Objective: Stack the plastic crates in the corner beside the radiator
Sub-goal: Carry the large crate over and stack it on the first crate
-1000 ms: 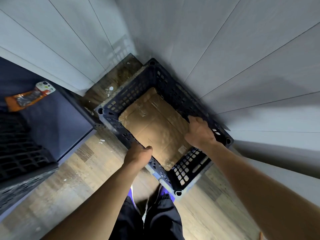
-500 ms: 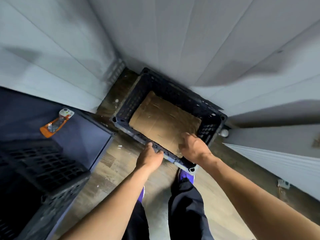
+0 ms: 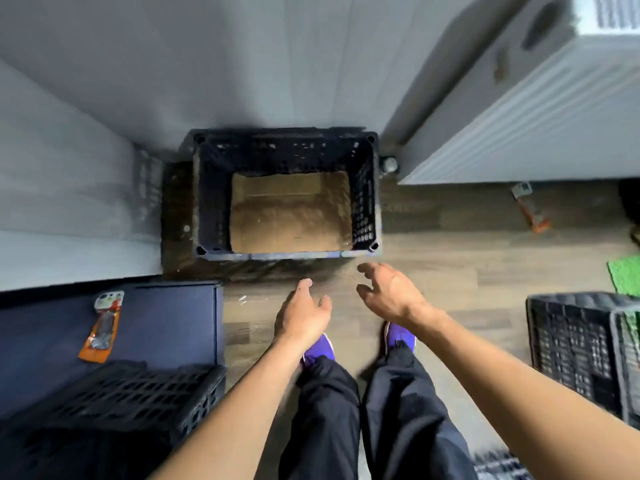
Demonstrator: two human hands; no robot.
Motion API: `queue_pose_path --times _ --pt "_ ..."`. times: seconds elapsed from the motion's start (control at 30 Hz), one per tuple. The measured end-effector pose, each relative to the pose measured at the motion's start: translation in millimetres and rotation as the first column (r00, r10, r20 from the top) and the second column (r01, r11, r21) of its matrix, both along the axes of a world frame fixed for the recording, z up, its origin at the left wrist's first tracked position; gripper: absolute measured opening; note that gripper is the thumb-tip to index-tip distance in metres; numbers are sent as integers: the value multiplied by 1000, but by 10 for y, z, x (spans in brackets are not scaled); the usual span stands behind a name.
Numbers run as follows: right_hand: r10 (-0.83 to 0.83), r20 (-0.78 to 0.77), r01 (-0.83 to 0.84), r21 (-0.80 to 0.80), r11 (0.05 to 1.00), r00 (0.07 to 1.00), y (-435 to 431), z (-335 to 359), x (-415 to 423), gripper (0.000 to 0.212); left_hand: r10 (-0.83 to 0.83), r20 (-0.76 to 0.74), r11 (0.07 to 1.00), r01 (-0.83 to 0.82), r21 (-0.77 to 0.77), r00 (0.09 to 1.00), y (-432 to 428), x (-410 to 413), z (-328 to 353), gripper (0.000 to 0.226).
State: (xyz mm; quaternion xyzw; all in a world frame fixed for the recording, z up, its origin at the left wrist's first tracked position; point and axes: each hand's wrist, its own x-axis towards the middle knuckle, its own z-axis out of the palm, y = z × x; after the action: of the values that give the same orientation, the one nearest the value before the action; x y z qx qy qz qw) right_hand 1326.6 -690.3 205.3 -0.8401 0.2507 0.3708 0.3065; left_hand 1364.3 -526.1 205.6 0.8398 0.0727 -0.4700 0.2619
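Observation:
A black plastic crate (image 3: 365,202) stands on the floor in the corner, against the back wall and just left of the white radiator (image 3: 540,109). A sheet of brown cardboard (image 3: 289,216) lies on its bottom. My left hand (image 3: 303,311) and my right hand (image 3: 389,292) hover a little in front of the crate's near rim, both empty with fingers apart and not touching it. A second black crate (image 3: 581,344) stands on the floor at the right. A third black crate (image 3: 131,393) rests on the dark surface at the lower left.
A dark blue surface (image 3: 166,320) at the left carries an orange packet (image 3: 104,327). Another orange packet (image 3: 530,207) lies on the wood floor below the radiator. A green mat (image 3: 625,273) shows at the right edge. My legs and purple shoes stand behind my hands.
Both hands have let go of the crate's rim and drawn back toward me. The crate now sits squarely in the corner, and the view has pulled back to show the radiator and another crate.

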Motion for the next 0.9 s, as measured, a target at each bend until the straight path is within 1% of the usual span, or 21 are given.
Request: queue_pose_path --times 0.2,0.37,0.6,0.73,0.9 --pt "-178 -37 178 -12 984 983 -158 164 -764 52 -258 34 965 259 -44 966 -388 -457 61 57" --pt "-332 -45 331 -24 943 942 -289 181 -1514 51 -466 88 882 470 -42 881 -671 -963 78 56" --pt "-538 -16 538 -22 843 843 -328 267 -2858 51 -705 137 700 714 -20 696 -931 -2042 233 56" --pt "-653 20 653 -25 757 757 -302 393 -3777 51 -801 153 582 813 -25 579 -1009 -2848 358 57" --pt "-774 47 775 -22 631 632 -194 544 -4972 51 -880 175 438 897 -58 441 -1180 -3919 523 59"
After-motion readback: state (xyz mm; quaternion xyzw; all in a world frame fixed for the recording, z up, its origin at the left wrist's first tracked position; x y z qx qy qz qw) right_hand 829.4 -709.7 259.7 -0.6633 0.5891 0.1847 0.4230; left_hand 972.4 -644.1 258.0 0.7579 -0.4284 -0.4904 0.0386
